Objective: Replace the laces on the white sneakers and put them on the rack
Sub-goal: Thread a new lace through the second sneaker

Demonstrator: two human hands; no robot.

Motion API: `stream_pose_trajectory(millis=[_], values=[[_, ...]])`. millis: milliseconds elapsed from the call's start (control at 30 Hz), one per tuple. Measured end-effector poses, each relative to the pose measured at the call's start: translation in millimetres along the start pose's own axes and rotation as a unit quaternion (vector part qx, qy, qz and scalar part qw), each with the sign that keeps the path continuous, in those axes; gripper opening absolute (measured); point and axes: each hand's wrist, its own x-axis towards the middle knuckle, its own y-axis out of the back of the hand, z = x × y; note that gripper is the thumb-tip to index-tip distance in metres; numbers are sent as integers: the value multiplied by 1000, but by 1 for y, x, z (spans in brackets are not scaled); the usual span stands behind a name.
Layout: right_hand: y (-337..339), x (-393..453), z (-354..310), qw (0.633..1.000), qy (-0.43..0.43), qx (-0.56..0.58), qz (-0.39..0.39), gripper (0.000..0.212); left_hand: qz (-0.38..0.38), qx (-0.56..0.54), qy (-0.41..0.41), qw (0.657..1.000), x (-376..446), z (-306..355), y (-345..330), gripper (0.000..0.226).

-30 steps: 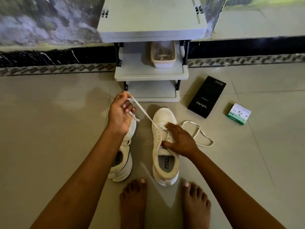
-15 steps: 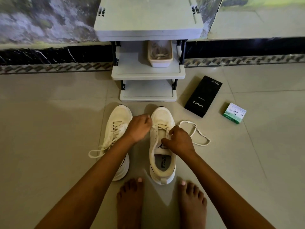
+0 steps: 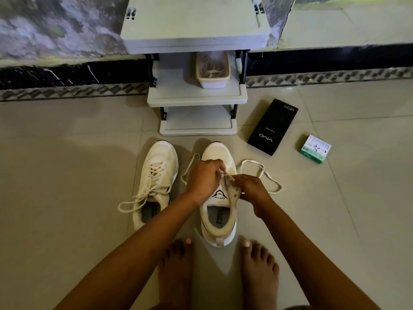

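Your left hand (image 3: 204,179) and right hand (image 3: 251,190) meet over the right sneaker (image 3: 220,199), which stands on the floor (image 3: 67,175) with its toe toward the rack (image 3: 196,97) and its heel toward your feet; that long axis runs straight away from you, and the eyelet rows run along it, so the lace has to climb toward you, hole by hole. Your left fingers are curled and pinch the lace (image 3: 261,175) near its tip, just at the upper eyelets; your right hand grips the right eyelet flap, folded outward so its holes show. The tip lies just left of that flap, touching or nearly so; I cannot tell whether it has entered a hole. The lace's slack trails in a loop on the floor to the right of the shoe, with another run curving off the left side. The left sneaker (image 3: 156,182) stands beside it, parallel, laced but untied. My judgement: the left hand is nearer the tip, so it should feed the lace across while the right steadies the flap.
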Motion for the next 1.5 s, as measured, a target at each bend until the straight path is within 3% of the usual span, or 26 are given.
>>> stream_pose_trajectory(millis=[100,300,667,833,967,1033,1133,1167,1233,1300,1333,1367,1433,1500], values=[[0,0,0,1000,3,-2,0,16,-4,41,7,999,1,3,-4,33],[-2,2,-1,1000,16,-10,-3,20,-35,99,-9,994,5,2,-5,33],[-7,-1,2,999,30,15,-1,16,-67,-3,-14,998,6,-1,-6,25],[-6,2,4,999,29,18,-1,12,-25,-44,18,999,8,-2,-11,22],[-8,9,9,994,90,-35,42,3,-23,-101,34,994,7,-5,-10,17],[-12,10,10,980,132,-123,80,5,-40,-30,23,998,11,-13,-4,28],[-9,6,2,954,187,-201,122,11,-131,67,41,988,19,-26,11,62],[-5,2,-6,958,201,-165,120,13,-156,53,56,985,19,-28,14,65],[3,-12,-38,971,225,37,66,19,-184,1,76,980,20,-31,16,63],[13,-23,-77,923,246,292,-36,23,-196,-2,82,977,22,-31,16,63],[20,-28,-92,891,263,364,-69,23,-201,11,81,976,22,-28,16,64],[23,-32,-102,882,275,376,-72,23,-205,26,79,975,23,-27,16,65],[18,-33,-102,929,261,264,0,21,-221,49,77,971,25,-25,18,68],[3,-25,-79,976,200,22,84,13,-241,46,78,966,26,-27,20,71]])
